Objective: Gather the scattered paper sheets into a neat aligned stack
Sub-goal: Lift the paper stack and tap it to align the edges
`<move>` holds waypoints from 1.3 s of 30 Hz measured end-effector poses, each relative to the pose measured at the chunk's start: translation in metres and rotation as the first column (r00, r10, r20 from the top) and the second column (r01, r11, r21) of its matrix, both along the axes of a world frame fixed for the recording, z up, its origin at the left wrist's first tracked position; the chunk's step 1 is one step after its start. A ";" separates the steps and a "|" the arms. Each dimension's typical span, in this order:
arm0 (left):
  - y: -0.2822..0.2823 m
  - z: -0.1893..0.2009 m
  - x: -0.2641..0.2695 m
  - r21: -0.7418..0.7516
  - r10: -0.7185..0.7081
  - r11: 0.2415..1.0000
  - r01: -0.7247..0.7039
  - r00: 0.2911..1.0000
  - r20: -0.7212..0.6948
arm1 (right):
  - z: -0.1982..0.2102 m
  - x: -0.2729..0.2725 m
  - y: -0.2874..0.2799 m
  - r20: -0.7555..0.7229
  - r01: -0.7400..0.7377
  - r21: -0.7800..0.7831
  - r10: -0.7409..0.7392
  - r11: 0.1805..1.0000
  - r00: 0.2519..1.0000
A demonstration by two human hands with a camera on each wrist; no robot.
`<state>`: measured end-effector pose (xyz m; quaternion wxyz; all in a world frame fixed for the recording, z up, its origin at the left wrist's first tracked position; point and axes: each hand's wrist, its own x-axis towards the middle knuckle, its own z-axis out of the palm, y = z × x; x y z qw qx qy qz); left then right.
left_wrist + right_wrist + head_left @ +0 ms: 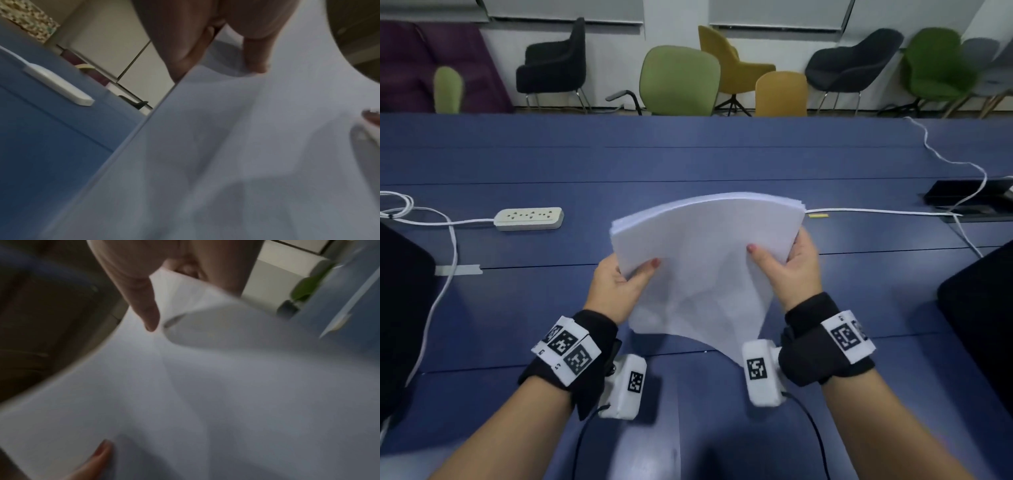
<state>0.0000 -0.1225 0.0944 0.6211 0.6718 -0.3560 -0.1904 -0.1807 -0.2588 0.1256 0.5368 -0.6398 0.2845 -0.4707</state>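
White paper fills the middle of the picture: the paper sheets point(705, 260) are already one bundle, lifted clear of the blue worktop point(688, 154) and held up between both hands. The left hand point(619, 284) pinches the bundle's left edge, thumb on the near face and fingers behind; the right hand point(796, 263) does the same on the right edge. Gripped at both sides like that, the bundle bows, its far edge arching upward, and I'd judge that hold is there so the sheets can be jogged down on an edge to square them. The far edge still shows slight stepping between sheets at the left corner, so the alignment looks unfinished. From the right wrist view, one top corner curls up loosely beside the thumb, a spot that could crease.

No stray sheet shows on the worktop. A white power strip point(529, 218) lies well to the left, its cable trailing off. As for writing: the sheets look blank, and the only markings are black-and-white square codes on the wristbands point(566, 346), with no readable words.
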 end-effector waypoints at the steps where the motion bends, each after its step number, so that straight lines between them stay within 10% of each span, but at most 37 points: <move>1: 0.002 -0.004 -0.002 0.064 -0.030 0.998 0.029 1.000 0.009 | -0.008 -0.003 0.002 -0.040 -0.018 0.039 0.020 0.999 0.999; 7: 0.003 0.003 -0.013 0.030 0.023 0.999 -0.025 0.996 0.086 | -0.010 -0.009 0.003 0.003 0.026 0.033 -0.026 0.999 1.000; 15: 0.010 -0.008 -0.024 0.243 0.002 0.969 -0.040 0.988 0.154 | -0.029 -0.010 0.015 -0.297 0.108 0.014 -0.099 0.994 0.950; 19: 0.019 0.003 -0.025 0.145 0.037 0.989 -0.033 0.999 -0.027 | -0.033 -0.021 0.018 -0.271 0.263 -0.003 -0.254 0.965 0.929; 21: 0.024 0.005 -0.034 0.097 0.103 0.992 -0.083 0.969 -0.223 | -0.047 -0.030 0.023 -0.284 0.324 0.235 -0.254 0.916 0.925; 23: 0.027 0.004 -0.042 0.103 0.154 0.987 -0.122 0.901 -0.405 | -0.055 -0.038 0.033 0.070 -0.020 0.618 -0.029 0.786 0.997; 26: 0.034 -0.004 -0.052 0.118 0.066 0.993 -0.005 0.849 -0.524 | -0.057 -0.044 0.039 0.432 -0.429 0.755 0.116 0.496 0.894; 32: 0.062 0.001 0.011 -0.293 -0.232 0.956 0.028 0.683 -0.692 | -0.036 -0.058 0.008 0.265 -0.261 0.514 0.138 0.817 0.954; 36: 0.074 0.007 0.035 -0.001 -0.216 0.971 0.239 0.875 -0.433 | -0.031 -0.056 -0.005 0.073 -0.184 0.395 0.169 0.900 0.983; 39: 0.058 -0.002 0.024 0.068 -0.055 0.995 0.073 0.970 -0.236 | -0.033 -0.036 -0.004 -0.059 -0.126 0.313 0.152 0.941 0.987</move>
